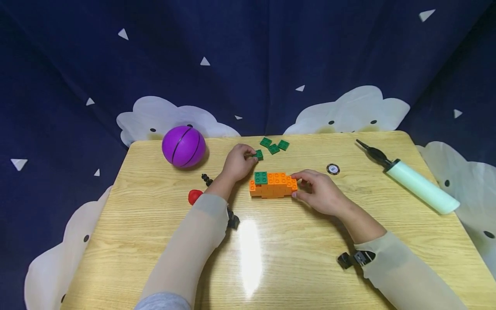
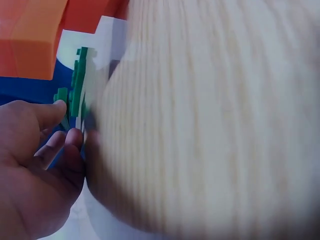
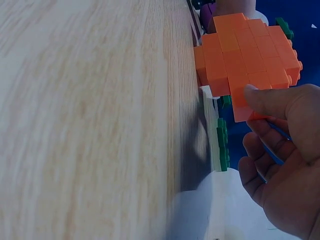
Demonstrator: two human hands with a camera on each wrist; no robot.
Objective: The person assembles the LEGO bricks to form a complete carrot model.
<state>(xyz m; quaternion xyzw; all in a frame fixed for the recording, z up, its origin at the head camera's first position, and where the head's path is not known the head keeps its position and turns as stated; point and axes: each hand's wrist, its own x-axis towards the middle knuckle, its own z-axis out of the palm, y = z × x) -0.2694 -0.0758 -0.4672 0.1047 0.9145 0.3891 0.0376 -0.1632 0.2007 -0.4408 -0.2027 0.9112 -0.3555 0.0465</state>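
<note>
Nearest the camera, two forearms in pale sleeves are extended over a light wooden table (image 1: 294,267). The right hand (image 1: 321,193) is laid against the right end of an orange block build (image 1: 273,185), thumb and fingertips curled onto its end bricks so that it is held steady on the tabletop; the wrist view shows the thumb (image 3: 272,100) pressed on the orange edge. One green plate (image 1: 261,177) is already seated on the build's left top. Just beyond, the left hand (image 1: 238,162) is closed in a pinch on a small green plate (image 1: 258,154), gripped between thumb and fingers at table level; the wrist view, though blurred, shows the plate's studs (image 2: 77,82) clear of the fingertips. Further back, three loose green plates (image 1: 274,146) are scattered near the far edge. To do this step well, it is judged that the pinched plate should be lifted level, its studs kept upward, aligned squarely over open orange studs beside the seated green piece, and pressed straight down while the build is braced by the right hand. A tilted press could pop neighbouring bricks loose. A purple ball (image 1: 184,146), a red piece (image 1: 194,196), a round token (image 1: 333,168) and a pale green hand pump (image 1: 414,183) are seen around the work.
</note>
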